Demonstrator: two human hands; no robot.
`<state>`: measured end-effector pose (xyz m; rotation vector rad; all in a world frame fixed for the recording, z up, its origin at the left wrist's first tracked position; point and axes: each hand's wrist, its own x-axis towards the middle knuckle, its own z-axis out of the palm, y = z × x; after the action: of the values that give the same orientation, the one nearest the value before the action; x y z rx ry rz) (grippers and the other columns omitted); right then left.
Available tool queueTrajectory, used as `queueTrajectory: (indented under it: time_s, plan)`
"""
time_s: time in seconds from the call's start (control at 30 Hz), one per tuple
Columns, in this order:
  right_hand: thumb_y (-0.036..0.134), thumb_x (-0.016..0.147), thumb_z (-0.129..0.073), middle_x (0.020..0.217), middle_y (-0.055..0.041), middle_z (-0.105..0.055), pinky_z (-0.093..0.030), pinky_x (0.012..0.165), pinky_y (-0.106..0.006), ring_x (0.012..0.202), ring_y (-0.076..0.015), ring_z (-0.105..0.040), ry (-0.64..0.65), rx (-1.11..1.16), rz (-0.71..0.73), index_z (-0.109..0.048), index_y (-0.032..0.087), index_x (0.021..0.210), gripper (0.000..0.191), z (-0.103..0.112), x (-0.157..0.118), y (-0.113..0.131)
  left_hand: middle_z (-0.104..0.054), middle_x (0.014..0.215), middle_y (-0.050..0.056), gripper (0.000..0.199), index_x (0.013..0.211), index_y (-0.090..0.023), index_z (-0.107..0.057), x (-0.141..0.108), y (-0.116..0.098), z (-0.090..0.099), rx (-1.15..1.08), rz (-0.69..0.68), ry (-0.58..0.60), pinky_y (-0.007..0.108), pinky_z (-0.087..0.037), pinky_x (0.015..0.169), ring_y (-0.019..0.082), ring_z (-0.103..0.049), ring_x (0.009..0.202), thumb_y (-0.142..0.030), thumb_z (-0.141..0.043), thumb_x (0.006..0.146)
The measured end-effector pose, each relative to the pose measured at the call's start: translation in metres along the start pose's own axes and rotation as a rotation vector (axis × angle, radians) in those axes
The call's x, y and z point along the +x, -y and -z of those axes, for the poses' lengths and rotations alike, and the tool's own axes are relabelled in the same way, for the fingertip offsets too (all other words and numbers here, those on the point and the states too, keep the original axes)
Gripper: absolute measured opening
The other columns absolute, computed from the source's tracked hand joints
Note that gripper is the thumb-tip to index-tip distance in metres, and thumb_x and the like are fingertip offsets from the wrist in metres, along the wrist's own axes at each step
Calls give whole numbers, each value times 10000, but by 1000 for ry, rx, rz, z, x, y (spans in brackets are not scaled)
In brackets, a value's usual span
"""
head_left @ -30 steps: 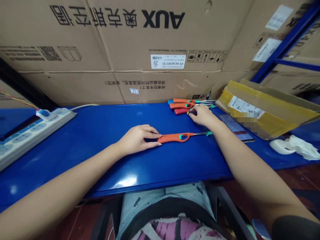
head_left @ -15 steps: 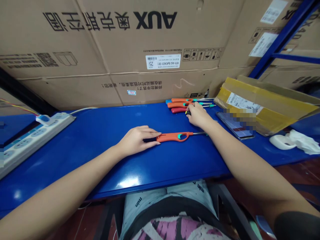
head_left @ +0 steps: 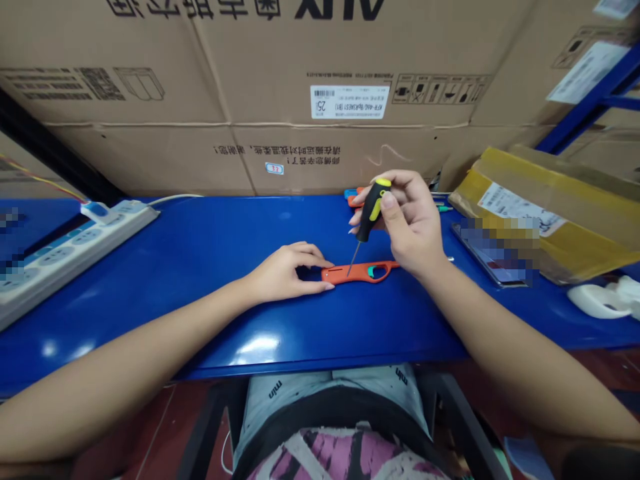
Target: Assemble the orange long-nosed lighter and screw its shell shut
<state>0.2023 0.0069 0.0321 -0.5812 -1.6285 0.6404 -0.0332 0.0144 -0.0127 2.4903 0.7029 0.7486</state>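
An orange gas lighter (head_left: 345, 273) with a green trigger lies on the blue table, its handle end toward the left. My left hand (head_left: 287, 272) pinches that end between thumb and fingers. In my right hand (head_left: 413, 223) is a black and yellow screwdriver (head_left: 373, 212), held tilted above the lighter. Its thin shaft points down at the handle; whether the tip touches I cannot tell. Behind my right hand, more lighters (head_left: 353, 195) lie at the back of the table, mostly hidden. The metal tube of the nearer lighter is partly covered by my right hand.
Large cardboard boxes (head_left: 200, 160) stand along the table's back edge. A white power strip (head_left: 75, 250) lies on the left. To the right are a phone (head_left: 493, 257), an open yellow-taped carton (head_left: 555, 200) and a white roll (head_left: 600, 301).
My right hand has lifted the screwdriver from beside the back lighters and brought it over the orange lighter, shaft down. My left hand stays at the handle end. The view has shifted slightly.
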Motion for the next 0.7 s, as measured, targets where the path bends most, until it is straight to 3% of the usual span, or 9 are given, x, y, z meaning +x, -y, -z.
queueTrajectory:
  time_s: [0.2, 0.57, 0.7]
  plan:
    - [501, 1022, -504, 1060, -4, -705, -660, 680, -268, 788, -119, -732, -37, 49, 3, -472, 292, 1156, 250, -14, -10, 6, -757, 973, 71, 347, 1066, -168, -793, 1, -9, -5, -44, -37, 11, 314, -553, 854, 191, -697, 904, -395, -834, 807]
    - [517, 1024, -487, 1096, -20, -730, -669, 713, -284, 887, -149, -755, 38, 14, 29, -481, 286, 1156, 267, -17, -12, 7, -757, 976, 77, 331, 1027, -159, -787, 0, -15, -8, 44, -79, 14, 345, -559, 863, 211, -693, 913, -424, -807, 830]
    - [472, 1025, -513, 1083, -13, -714, -659, 677, -265, 792, -121, -736, 64, 20, 26, -473, 283, 1164, 237, -17, -15, 4, -758, 979, 74, 330, 1033, -163, -784, 0, -14, -9, 44, -83, 11, 341, -560, 865, 204, -689, 908, -427, -802, 836]
